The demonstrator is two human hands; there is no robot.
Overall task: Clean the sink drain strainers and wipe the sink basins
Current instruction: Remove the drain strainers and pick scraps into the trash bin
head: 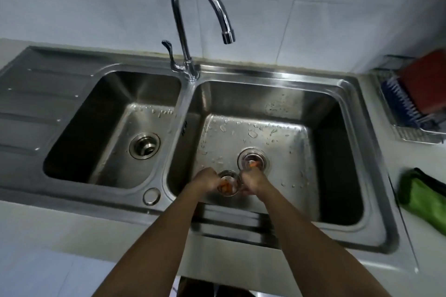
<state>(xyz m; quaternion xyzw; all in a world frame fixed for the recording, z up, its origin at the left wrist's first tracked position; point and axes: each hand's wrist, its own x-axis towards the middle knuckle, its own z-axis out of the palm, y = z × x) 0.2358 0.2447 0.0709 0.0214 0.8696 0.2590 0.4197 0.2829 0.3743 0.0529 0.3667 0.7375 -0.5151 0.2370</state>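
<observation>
Scraps are my worry in the head view. I hold the strainer (228, 185) from the right basin (333, 152) between both hands, just above the basin floor and just beside its open drain (253, 163). My left hand (207, 180) curls round its left side and my right hand (251, 183) grips its right side.

Orange bits of food sit in the basket. One more orange bit seems to lie in the drain mouth itself, though the blur there keeps me from being sure. If I tip the basket over that hole, the scraps would likely drop into the pipe and clog it. Drops lie all over the basin floor, so I judge the metal wet; the basket could slip from my fingers and spill.

The other strainer (144, 146) sits seated in the left basin (79, 132), not yet lifted. The green cloth (424, 202) lies on the counter to the right, well apart, and reaching for it with dripping hands would wet the counter.
</observation>
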